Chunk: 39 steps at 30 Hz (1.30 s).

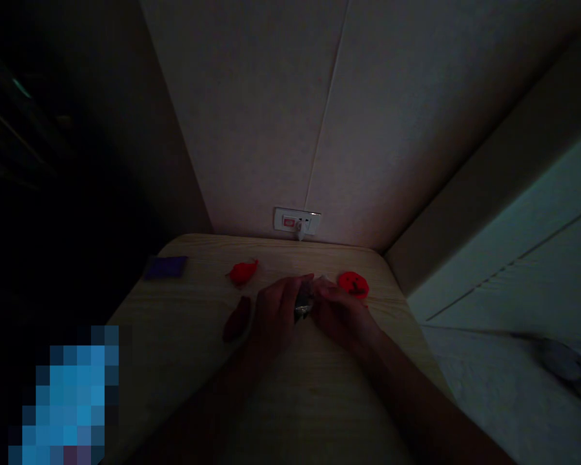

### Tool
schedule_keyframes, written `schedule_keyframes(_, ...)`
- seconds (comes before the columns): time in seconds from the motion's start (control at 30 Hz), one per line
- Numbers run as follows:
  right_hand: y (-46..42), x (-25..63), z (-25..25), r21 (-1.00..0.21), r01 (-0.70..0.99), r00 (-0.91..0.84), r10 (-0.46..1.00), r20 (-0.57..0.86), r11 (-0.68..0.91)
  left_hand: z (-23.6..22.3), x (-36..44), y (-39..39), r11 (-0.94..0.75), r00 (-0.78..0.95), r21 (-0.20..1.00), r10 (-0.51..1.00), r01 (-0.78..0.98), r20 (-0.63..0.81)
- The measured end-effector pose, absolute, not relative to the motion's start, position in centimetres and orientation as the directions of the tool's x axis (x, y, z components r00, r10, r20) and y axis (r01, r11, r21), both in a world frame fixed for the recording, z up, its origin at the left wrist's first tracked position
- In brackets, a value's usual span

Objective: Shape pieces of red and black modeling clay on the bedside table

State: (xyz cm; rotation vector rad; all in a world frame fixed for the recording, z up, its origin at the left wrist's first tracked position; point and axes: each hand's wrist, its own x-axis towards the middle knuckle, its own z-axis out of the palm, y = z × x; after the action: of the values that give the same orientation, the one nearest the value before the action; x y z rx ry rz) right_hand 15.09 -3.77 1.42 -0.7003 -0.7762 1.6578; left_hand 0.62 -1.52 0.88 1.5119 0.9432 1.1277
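In the dim head view, my left hand and my right hand meet over the middle of the table. Between them is a small dark packet with a shiny, silvery lower edge. The fingers of both hands are closed on it, and they hide much of its shape. Just left of my left hand lies a dark red, elongated piece. Beyond it sits a bright red lump with thin pointed ends. Close to my right hand rests a flat red round piece with dark marks.
A purple packet lies at the far left of the light wooden table. Behind the table, a wall socket has a red switch and a plug. A pale panel stands at the right. A pixelated blue patch covers the lower left.
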Motion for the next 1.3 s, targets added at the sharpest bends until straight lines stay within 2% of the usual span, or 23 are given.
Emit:
schedule_keyframes(0.13,-3.8,15.4,1.4,-0.845,-0.52,-0.156,0.986,-0.052,-0.127,0.8,0.5,-1.2,-0.188,0.236,0.981,0.956,0.043,0.173)
schedule_keyframes(0.37,-3.8,15.6,1.5,-0.861,-0.491,-0.21,0.977,-0.03,-0.132,1.2,0.6,-1.2,-0.179,0.242,0.983,0.957,0.047,0.163)
schedule_keyframes(0.47,-3.7,15.8,1.2,-0.889,-0.452,-0.208,0.978,0.025,-0.073,1.8,0.5,-1.2,-0.094,0.21,0.992,0.975,0.078,0.076)
schedule_keyframes(0.53,-3.8,16.2,1.2,-0.936,-0.352,-0.168,0.982,0.087,0.023,2.4,0.4,-1.1,0.021,0.154,0.994,0.987,0.109,-0.038)
schedule_keyframes(0.63,-4.2,16.8,1.7,-0.971,-0.094,-0.104,0.968,0.228,0.219,3.3,0.3,-1.0,0.159,0.07,0.977,0.983,0.144,-0.17)
schedule_keyframes(0.7,-4.6,17.2,2.3,-0.942,0.07,-0.115,0.941,0.319,0.328,3.6,0.2,-0.9,0.22,0.079,0.965,0.969,0.142,-0.233)
schedule_keyframes(0.83,-5.1,17.6,3.1,-0.833,0.312,-0.238,0.886,0.397,0.457,2.7,0.4,-0.7,0.327,0.123,0.944,0.936,0.041,-0.329)
schedule_keyframes(0.97,-5.0,17.8,3.0,-0.731,0.435,-0.32,0.849,0.42,0.525,1.1,0.4,-0.3,0.326,0.138,0.945,0.938,-0.034,-0.319)
schedule_keyframes(1.13,-4.9,17.8,2.6,-0.6,0.581,-0.341,0.834,0.434,0.55,0.5,0.3,0.0,0.362,0.062,0.931,0.931,-0.033,-0.36)
schedule_keyframes(1.3,-4.8,17.4,2.4,-0.58,0.606,-0.353,0.837,0.418,0.545,0.7,0.5,0.2,0.263,0.017,0.964,0.964,0.052,-0.264)
